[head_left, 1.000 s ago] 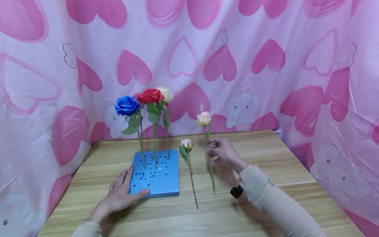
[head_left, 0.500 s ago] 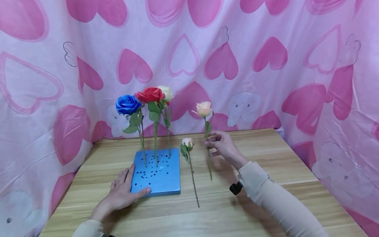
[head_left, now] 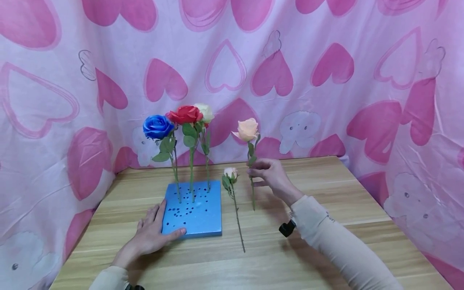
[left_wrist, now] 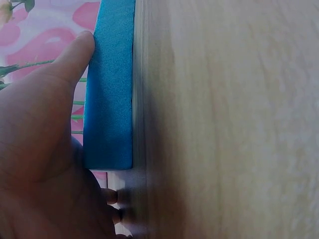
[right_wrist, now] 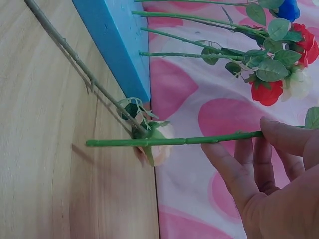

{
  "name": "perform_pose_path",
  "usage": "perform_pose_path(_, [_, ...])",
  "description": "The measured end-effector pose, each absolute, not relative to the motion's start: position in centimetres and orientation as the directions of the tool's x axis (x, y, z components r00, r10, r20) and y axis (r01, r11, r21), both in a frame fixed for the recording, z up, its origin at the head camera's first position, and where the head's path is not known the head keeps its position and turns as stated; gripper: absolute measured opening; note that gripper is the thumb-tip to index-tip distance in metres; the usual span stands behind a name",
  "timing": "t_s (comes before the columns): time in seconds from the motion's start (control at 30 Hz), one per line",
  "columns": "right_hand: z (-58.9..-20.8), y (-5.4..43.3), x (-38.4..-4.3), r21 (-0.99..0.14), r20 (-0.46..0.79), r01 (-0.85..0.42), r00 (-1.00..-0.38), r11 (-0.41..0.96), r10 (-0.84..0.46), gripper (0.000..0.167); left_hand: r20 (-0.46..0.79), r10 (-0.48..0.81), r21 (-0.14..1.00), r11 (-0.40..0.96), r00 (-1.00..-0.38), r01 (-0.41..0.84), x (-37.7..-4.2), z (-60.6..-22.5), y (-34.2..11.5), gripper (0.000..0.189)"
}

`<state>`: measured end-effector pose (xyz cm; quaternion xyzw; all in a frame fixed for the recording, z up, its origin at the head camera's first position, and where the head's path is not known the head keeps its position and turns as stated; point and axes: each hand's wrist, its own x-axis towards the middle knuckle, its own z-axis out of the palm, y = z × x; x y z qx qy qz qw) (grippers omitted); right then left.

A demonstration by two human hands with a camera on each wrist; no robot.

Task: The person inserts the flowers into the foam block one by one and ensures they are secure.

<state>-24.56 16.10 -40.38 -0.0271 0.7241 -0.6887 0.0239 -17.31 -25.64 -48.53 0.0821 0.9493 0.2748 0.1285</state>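
Observation:
My right hand (head_left: 272, 177) pinches the green stem of a peach rose (head_left: 247, 129) between thumb and fingers. The rose stands upright, and in the right wrist view its stem's lower end (right_wrist: 114, 143) shows above the wood. My left hand (head_left: 150, 231) rests against a blue foam block (head_left: 208, 221) full of small holes, fingers straight along its left side and thumb on the near edge. Planted in the block are a blue rose (head_left: 158, 127), a red rose (head_left: 185, 114) and a white rose (head_left: 205, 112); another red bloom (right_wrist: 266, 92) shows in the right wrist view.
A second pale pink rose (head_left: 230, 174) lies on the wooden table (head_left: 308, 249) between the block and my right hand, its thin brown stem (head_left: 238, 221) toward me. A pink heart-patterned cloth (head_left: 224, 24) hangs behind and on both sides.
My right hand has raised the peach rose and shifted it slightly left, its stem now more upright. The left hand has stayed on the block.

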Motion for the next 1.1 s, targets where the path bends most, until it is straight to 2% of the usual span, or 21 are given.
perform_pose_path(0.4, [-39.5, 12.8, -25.0, -0.999, 0.036, -0.038, -0.990, 0.008, -0.137, 0.020, -0.206, 0.225, 0.543, 0.836, -0.952, 0.080, -17.4, -48.8, -25.9, 0.135])
perform_pose_path(0.7, [-38.5, 9.6, -25.5, -0.998, 0.061, -0.059, -0.980, -0.019, -0.188, 0.024, -0.189, 0.227, 0.546, 0.833, -0.955, 0.090, -17.5, -48.9, -25.9, 0.134])
perform_pose_path(1.1, [-38.4, 6.2, -26.2, -0.998, 0.027, -0.013, -0.978, -0.064, -0.209, 0.034, -0.176, 0.231, 0.554, 0.827, -0.957, 0.098, -17.3, -48.6, -25.6, 0.134])
